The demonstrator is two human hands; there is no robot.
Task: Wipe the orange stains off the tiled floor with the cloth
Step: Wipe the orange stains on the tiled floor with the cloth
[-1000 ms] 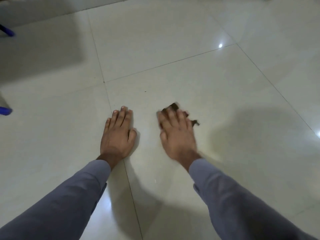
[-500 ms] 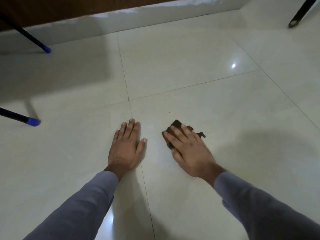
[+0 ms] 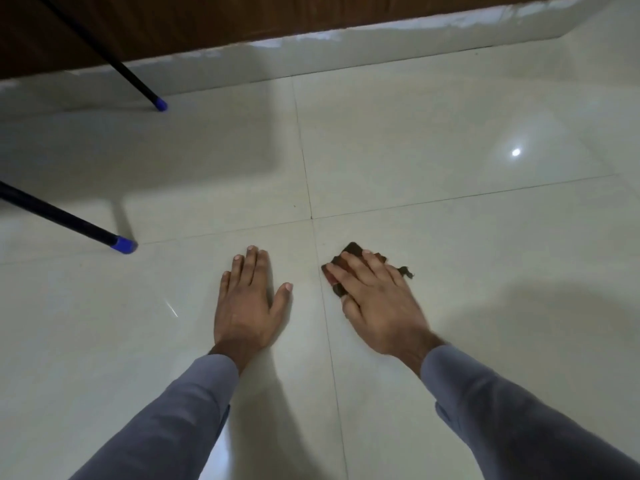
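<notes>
the person kneels or leans over a glossy pale cream tiled floor (image 3: pixel 433 126), both arms in grey-blue long sleeves reaching up from the bottom of the frame. the right hand (image 3: pixel 375 299), just right of centre, lies palm down with its fingers spread and flattened over a small dark brown, frayed scrap of cloth (image 3: pixel 337 270), pressing it against the tile rather than clenching it; the cloth shows beyond the fingertips and as a ragged thread at the hand's right edge. it sits just right of the vertical grout line (image 3: pixel 323 306), a little below the crossing where four tiles meet. holding it flat like this probably puts the whole palm's weight into the rubbing

the left hand (image 3: pixel 247 303), just left of centre, rests bare on the neighbouring tile with its fingers released and straight, thumb angled out, grasping nothing. it looks placed as a prop, carrying the lean of the body so the other hand is free to scrub

no orange stain is plainly visible on the open floor; any mark may lie under the cloth or be too faint to tell, so how much wiping remains cannot be judged with confidence

at the left edge and upper left, two thin black furniture legs with blue caps (image 3: pixel 124 244) stand well apart from the hands, and a dark brown wooden panel (image 3: pixel 207 19) runs along the top above a pale skirting strip
</notes>
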